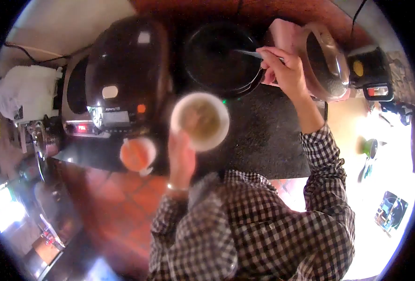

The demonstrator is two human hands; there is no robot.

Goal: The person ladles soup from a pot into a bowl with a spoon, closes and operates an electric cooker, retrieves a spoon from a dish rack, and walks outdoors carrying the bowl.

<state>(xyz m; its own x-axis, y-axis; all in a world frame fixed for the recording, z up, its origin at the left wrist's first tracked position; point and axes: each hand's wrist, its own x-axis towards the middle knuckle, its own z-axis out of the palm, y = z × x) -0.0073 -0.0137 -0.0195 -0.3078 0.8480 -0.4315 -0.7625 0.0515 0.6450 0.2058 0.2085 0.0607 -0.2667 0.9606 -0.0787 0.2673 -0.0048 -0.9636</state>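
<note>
In my left hand (181, 154) is a white bowl (224, 125) with a murky, brownish-green content that is blurred. The hand grips its near rim, with the fingers partly hidden by the bowl. My right hand (284, 72) is closed on the handle of a thin, pale utensil (248, 53). That utensil slants left over a round black pan (205, 70) at the back of the counter; its head is lost in the dark. The bowl is held just in front of the pan, apart from it.
A dark brown rice cooker (130, 70) stands left of the pan. Close to the counter's front edge sits a white container (150, 146) with something orange in it. Right of the pan are a pink appliance (327, 61) and a black box-shaped item (369, 70).
</note>
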